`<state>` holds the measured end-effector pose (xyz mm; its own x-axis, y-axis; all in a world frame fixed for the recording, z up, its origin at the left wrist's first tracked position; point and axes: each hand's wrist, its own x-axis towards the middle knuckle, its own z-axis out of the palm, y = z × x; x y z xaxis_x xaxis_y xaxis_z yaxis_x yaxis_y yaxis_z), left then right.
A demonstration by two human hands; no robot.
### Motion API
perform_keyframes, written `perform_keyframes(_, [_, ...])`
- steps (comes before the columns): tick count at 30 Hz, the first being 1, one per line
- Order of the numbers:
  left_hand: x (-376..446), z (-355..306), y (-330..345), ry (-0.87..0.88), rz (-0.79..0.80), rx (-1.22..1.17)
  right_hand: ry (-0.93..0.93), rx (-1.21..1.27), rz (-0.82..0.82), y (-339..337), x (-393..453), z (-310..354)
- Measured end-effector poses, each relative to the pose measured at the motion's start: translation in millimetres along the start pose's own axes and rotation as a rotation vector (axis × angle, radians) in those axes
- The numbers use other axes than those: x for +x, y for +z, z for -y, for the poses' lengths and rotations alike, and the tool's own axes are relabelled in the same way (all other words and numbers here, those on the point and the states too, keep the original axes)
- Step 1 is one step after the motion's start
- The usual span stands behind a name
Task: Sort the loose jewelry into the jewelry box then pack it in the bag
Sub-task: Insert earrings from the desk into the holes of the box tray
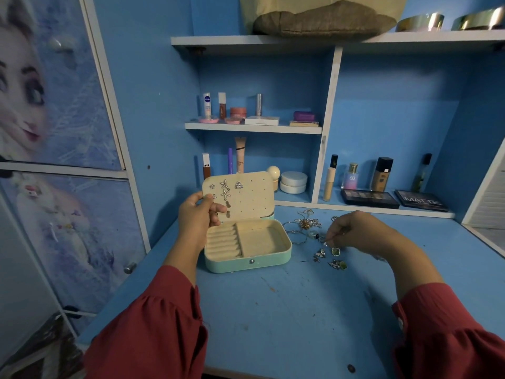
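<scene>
A mint jewelry box (247, 263) stands open on the blue desk, its cream lid (251, 198) upright with several earrings pinned in it. My left hand (198, 213) grips the lid's left edge. Loose jewelry (322, 242) lies in a pile right of the box: chains, rings, green-stone pieces. My right hand (352, 231) hovers over that pile, its fingertips pinching a small piece. A tan bag (322, 20) sits on the top shelf.
Cosmetics fill the shelves behind: tubes and jars (235, 110), white pots (293, 181), bottles (381, 175) and two palettes (369, 198). Cabinet doors with a cartoon print (54, 132) stand at the left. The blue desk (273, 310) stretches toward me.
</scene>
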<state>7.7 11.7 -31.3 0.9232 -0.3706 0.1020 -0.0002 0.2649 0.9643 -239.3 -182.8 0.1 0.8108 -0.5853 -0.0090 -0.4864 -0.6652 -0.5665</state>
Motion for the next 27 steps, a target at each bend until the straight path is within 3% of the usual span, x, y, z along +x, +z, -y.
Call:
perform_keyframes(9, [-4.5,-4.5,0.1,0.008,0.016,-0.046,-0.055,0.222,-0.194,11.7,7.0,7.4])
perform_keyframes(17, [-5.4,-8.9,-2.8,0.001,0.069,-0.098,-0.168,0.379,-0.210,51.0,17.8,46.0])
perform_keyframes(27, [-6.3,-9.5,-3.7,-0.004,0.064,-0.136,-0.283,0.346,-0.444,72.7,47.8,95.0])
